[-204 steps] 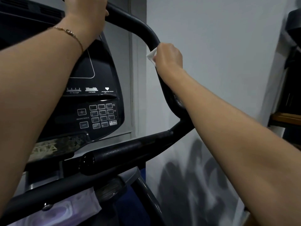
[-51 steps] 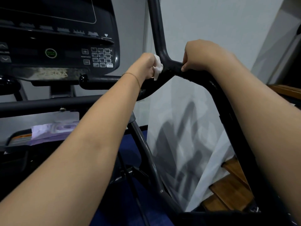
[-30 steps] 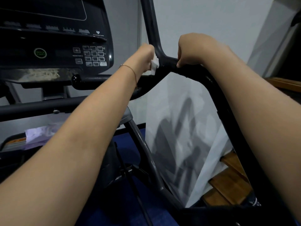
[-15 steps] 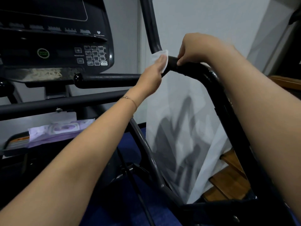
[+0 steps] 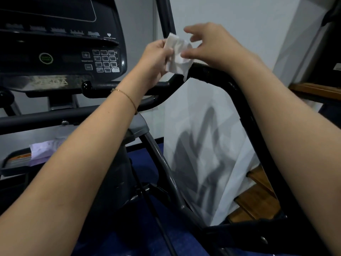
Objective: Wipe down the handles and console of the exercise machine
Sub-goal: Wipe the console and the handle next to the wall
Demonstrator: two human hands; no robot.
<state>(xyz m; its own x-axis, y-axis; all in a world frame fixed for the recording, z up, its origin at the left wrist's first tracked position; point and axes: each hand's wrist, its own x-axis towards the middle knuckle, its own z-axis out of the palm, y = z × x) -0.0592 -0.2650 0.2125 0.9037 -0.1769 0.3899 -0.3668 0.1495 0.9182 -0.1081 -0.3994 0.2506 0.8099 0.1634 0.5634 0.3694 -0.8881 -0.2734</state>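
Observation:
A crumpled white wipe [image 5: 178, 54] hangs just above the black right handle [image 5: 214, 78] of the exercise machine. My left hand [image 5: 156, 60] grips its left side. My right hand [image 5: 208, 45] pinches its right edge with thumb and fingertips, the other fingers spread. Neither hand touches the handle. The dark console [image 5: 60, 52] with its keypad and green round button stands at the upper left, a dusty strip along its lower edge.
A purple wipes pack [image 5: 44, 150] lies on the machine's tray at lower left. A black upright bar [image 5: 164, 17] rises behind the hands. The white wall [image 5: 221, 126] is close on the right, wooden steps [image 5: 258, 196] below it, blue floor underneath.
My right hand has let go of the handle and taken the wipe's edge. My left hand has lifted the wipe off the handle.

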